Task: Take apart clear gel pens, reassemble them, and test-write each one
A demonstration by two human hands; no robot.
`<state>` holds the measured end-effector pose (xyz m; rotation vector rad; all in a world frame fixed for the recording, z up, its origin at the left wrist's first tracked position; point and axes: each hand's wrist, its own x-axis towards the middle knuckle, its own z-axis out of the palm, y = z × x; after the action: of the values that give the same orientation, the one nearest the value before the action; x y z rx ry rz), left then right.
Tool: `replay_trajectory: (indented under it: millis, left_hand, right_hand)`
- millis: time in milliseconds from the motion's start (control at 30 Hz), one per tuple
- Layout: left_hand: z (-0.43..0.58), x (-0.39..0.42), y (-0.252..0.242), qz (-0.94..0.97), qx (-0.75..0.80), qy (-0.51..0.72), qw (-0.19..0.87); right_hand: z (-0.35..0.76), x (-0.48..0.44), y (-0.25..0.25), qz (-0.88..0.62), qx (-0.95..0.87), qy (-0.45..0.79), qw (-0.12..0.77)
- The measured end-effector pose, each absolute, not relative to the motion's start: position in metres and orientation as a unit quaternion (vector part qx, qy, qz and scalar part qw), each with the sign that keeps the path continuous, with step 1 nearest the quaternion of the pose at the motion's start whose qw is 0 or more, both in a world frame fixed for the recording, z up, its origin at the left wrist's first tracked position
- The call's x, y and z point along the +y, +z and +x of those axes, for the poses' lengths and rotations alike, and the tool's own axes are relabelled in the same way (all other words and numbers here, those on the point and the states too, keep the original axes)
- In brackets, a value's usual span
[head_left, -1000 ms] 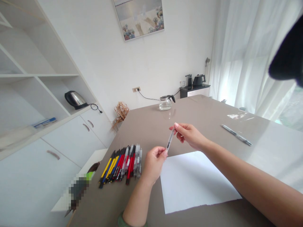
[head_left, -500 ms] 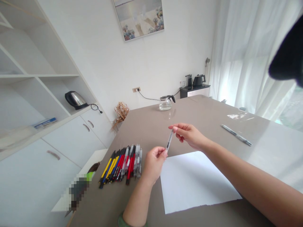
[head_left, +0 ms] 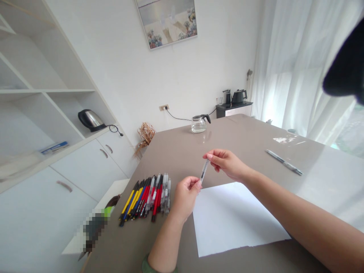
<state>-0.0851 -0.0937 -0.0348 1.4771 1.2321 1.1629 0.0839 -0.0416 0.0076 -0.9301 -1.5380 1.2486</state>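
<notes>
A clear-barrelled pen [head_left: 204, 171] is held tilted above the table, just past the far left corner of a white sheet of paper [head_left: 236, 223]. My left hand [head_left: 188, 193] is closed round its lower end. At the upper end, the thumb and fingertips of my right hand [head_left: 223, 161] pinch it. Left of my left hand lies a row of pens [head_left: 145, 197] with yellow, blue, red, black and clear barrels. Two clear pens [head_left: 284, 162] rest side by side on the right of the table; whether they touch is hard to tell.
On the brown table [head_left: 176, 151], a glass pot [head_left: 198, 124] with a black handle stands at the far edge. Clear plastic wrapping [head_left: 286, 139] lies at the far right. White shelves [head_left: 68, 91] with a steel kettle [head_left: 91, 120] line the left side.
Both hands stay nearly in place on the pen. My right hand's fingertips have shifted very slightly at the pen's upper end.
</notes>
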Motion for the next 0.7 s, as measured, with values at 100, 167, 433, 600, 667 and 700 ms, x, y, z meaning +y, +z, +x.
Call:
replay_trajectory:
  millis: [100, 167, 433, 600, 667, 700]
  left_hand:
    - [-0.085, -0.094, -0.035, 0.591, 0.494, 0.465, 0.437]
    - [-0.085, -0.094, -0.035, 0.591, 0.492, 0.464, 0.439]
    - [-0.086, -0.095, -0.035, 0.601, 0.492, 0.453, 0.436]
    - [-0.083, -0.099, -0.028, 0.622, 0.509, 0.397, 0.442]
    - [-0.082, -0.100, -0.026, 0.626, 0.513, 0.392, 0.437]
    - [-0.082, -0.100, -0.026, 0.625, 0.510, 0.394, 0.441]
  right_hand:
    - [0.084, -0.038, 0.002, -0.417, -0.618, 0.476, 0.467]
    - [0.084, -0.037, 0.000, -0.430, -0.613, 0.468, 0.470]
    - [0.084, -0.040, 0.005, -0.355, -0.608, 0.538, 0.464]
    - [0.084, -0.036, -0.002, -0.396, -0.607, 0.505, 0.469]
    - [0.083, -0.036, -0.003, -0.396, -0.598, 0.506, 0.478]
    - [0.083, -0.036, -0.002, -0.388, -0.595, 0.514, 0.480]
